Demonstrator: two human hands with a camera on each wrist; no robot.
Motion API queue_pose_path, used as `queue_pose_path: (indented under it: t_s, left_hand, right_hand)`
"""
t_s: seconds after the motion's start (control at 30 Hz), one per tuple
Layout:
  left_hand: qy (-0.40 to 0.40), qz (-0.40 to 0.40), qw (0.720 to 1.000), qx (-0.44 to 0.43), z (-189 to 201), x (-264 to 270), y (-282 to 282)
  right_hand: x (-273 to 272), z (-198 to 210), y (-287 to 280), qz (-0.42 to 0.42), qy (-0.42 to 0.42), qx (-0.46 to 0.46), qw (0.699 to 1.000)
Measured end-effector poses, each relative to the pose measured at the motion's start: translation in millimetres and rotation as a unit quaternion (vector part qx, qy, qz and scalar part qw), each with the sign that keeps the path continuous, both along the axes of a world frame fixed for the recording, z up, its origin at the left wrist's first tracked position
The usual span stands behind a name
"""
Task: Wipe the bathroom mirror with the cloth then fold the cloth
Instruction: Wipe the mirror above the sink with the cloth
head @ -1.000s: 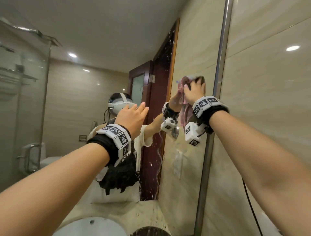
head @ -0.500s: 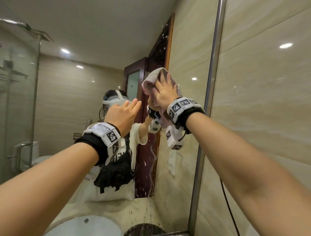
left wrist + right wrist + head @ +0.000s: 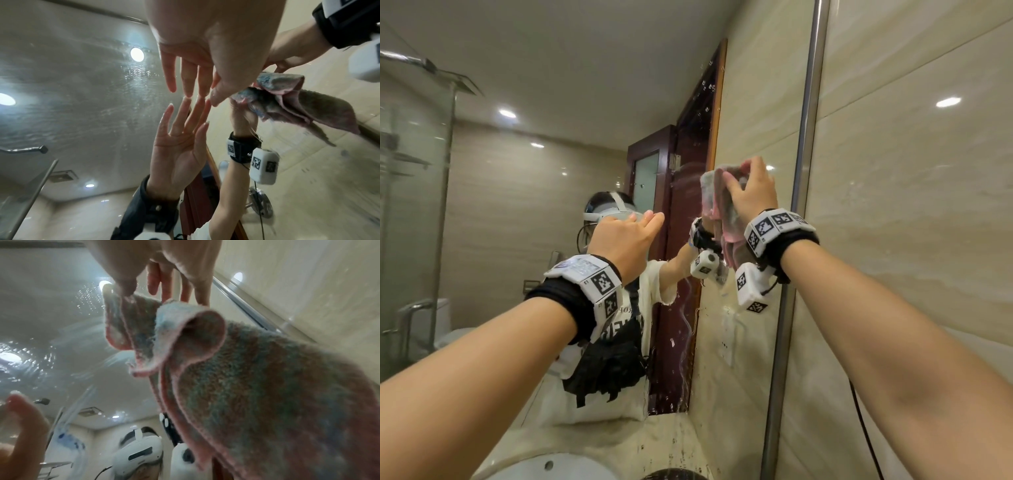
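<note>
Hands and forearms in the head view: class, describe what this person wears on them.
Both forearms are bare, with no sleeves. Behind the left hand and the right hand each wrist carries a black band topped with white blocks printed with black square codes. A white camera box with code markings hangs under the right wrist.

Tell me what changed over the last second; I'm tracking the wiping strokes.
The right hand swept the cloth left across the mirror, away from the metal edge strip, then back right and slightly lower. It kept hold of the cloth throughout. The left hand stayed open with straight fingers at the glass, holding nothing.
</note>
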State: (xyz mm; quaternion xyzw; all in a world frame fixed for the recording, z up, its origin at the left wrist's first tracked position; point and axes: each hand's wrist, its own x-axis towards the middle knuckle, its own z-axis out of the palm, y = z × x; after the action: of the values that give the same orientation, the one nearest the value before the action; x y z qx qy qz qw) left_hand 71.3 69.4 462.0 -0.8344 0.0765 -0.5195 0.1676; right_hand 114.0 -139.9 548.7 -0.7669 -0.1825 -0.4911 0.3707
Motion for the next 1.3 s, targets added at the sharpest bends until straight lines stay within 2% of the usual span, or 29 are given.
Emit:
queue_pose_path:
  t_s: [0.17,0.3,0.4,0.5,0.67,0.77,0.9,1.0,1.1,1.17,1.23,1.3]
  left_hand:
    - [-0.020,-0.012,1.000,0.008,-1,-5,1]
    - [0.016,0.000,1.000,0.026,-5,3,6]
    - [0.018,-0.007,0.998,0.058,-14,1,18]
    - [-0.014,-0.028,0.997,0.067,-28,-3,32]
    - [-0.063,-0.024,0.998,0.007,-46,-6,39]
    - [-0.063,-0.010,0.998,-0.029,-52,-2,37]
    - [-0.076,-0.005,0.997,-0.010,-56,7,38]
    - [-0.081,-0.006,0.997,0.014,-52,5,39]
    - [-0.063,-0.004,0.998,0.028,-46,0,39]
    - [-0.048,0.001,0.998,0.029,-43,0,36]
    - [-0.034,0.002,0.999,0.025,-39,-2,33]
    - [-0.028,0.008,0.999,0.027,-37,-2,31]
  right_hand:
    - [11,-15,19,-0.130,0.003,-0.082,0.988]
    - [22,-28,26,-0.160,0.027,-0.129,0.978]
    - [22,-26,26,-0.170,0.052,-0.154,0.972]
    - [18,-22,32,-0.184,0.065,-0.198,0.961]
    - [7,-24,65,-0.128,0.044,-0.319,0.938]
    - [5,-29,74,-0.120,0.022,-0.372,0.920]
    - [6,-31,69,-0.127,0.002,-0.422,0.898]
    - [10,-24,61,-0.110,0.008,-0.402,0.909]
    - [14,-20,60,-0.108,0.046,-0.266,0.957]
    - [12,-18,69,-0.117,0.083,-0.177,0.974]
    - [6,-15,81,-0.130,0.108,-0.129,0.977]
    - [0,-15,87,-0.138,0.104,-0.158,0.972]
